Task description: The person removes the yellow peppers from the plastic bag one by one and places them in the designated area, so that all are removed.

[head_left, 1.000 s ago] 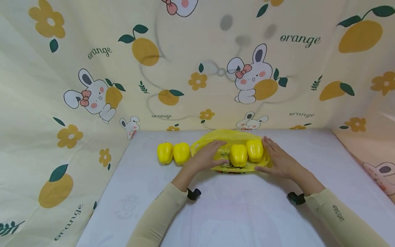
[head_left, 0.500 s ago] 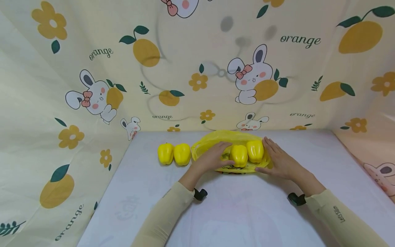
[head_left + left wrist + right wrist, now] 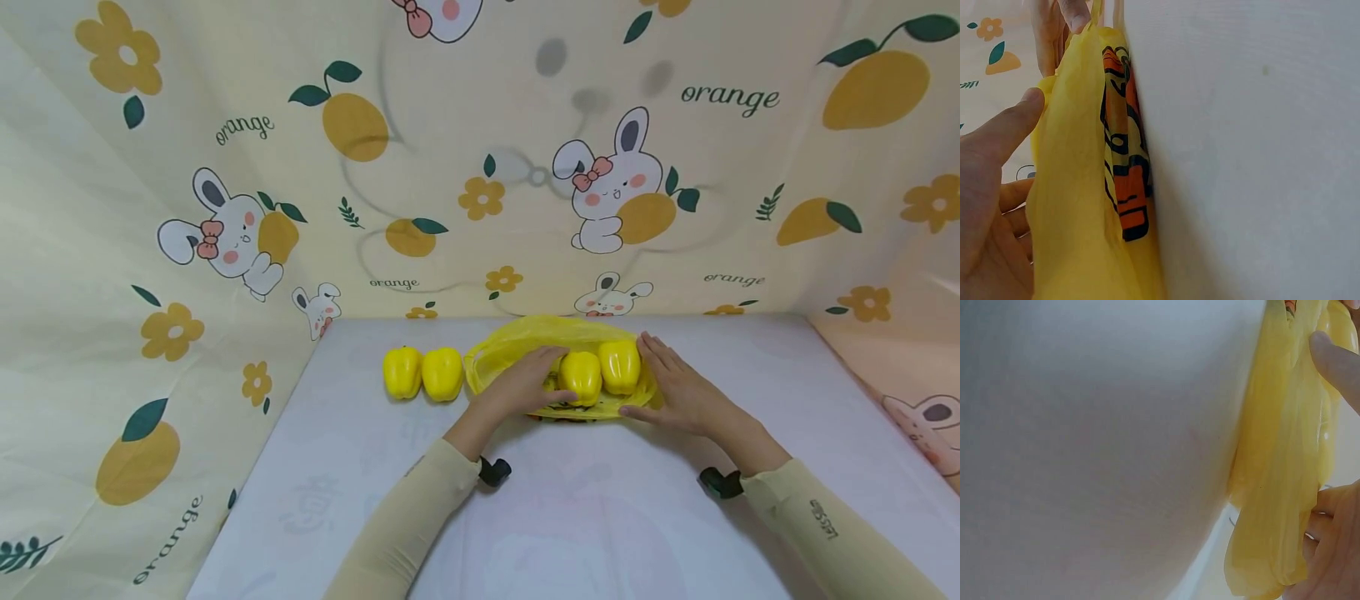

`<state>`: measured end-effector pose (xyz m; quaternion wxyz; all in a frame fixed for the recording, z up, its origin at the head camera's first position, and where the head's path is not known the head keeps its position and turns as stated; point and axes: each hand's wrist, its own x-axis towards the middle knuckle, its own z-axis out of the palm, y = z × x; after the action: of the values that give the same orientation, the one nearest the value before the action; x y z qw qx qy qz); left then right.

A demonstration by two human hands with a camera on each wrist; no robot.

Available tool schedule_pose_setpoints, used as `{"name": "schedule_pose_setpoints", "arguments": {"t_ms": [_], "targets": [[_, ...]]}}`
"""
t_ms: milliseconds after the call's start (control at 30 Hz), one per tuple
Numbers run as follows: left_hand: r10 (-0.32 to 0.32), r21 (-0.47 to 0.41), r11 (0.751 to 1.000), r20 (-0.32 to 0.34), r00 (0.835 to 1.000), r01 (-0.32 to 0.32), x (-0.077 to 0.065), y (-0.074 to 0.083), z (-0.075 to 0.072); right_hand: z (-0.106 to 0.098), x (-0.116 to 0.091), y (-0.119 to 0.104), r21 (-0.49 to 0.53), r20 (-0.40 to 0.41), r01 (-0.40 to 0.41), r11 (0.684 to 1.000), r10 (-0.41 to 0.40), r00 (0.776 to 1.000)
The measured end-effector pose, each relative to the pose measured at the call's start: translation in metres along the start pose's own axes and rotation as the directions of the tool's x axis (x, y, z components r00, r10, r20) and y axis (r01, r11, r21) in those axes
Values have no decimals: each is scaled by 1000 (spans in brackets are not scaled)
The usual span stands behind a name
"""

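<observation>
Two yellow bell peppers, one on the left (image 3: 580, 377) and one on the right (image 3: 620, 367), lie in the mouth of a yellow plastic bag (image 3: 498, 350), which rests on its side on the table. My left hand (image 3: 525, 385) reaches over the bag's opening, its thumb in front of the left pepper and its fingers behind. The left wrist view shows the thumb (image 3: 1013, 128) touching yellow at the bag's edge. My right hand (image 3: 686, 398) rests along the bag's right side with straight fingers and the thumb apart. Bag film (image 3: 1279, 450) lies against it.
Two more yellow bell peppers, one outer (image 3: 402, 372) and one inner (image 3: 442, 374), stand side by side left of the bag. The white table (image 3: 570, 517) reaches back to a printed cloth backdrop (image 3: 450, 108).
My left hand has moved right, over the bag's opening, up to the left pepper inside. The right hand, bag and peppers have stayed in place.
</observation>
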<state>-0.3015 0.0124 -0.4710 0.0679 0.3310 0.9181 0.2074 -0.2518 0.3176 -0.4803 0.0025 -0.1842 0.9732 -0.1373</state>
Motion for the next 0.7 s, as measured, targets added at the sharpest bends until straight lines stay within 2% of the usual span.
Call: {"name": "schedule_pose_setpoints", "arguments": {"t_ms": [200,700], "targets": [[12,22,1000,-1,1000,-12,5,-1,2,0,1,0,-2,-2,7,1000,-7,1000],[4,-10,1000,-10,1000,-4,5,-1,6,1,0,0,0,0,1,1000,-1,1000]]}}
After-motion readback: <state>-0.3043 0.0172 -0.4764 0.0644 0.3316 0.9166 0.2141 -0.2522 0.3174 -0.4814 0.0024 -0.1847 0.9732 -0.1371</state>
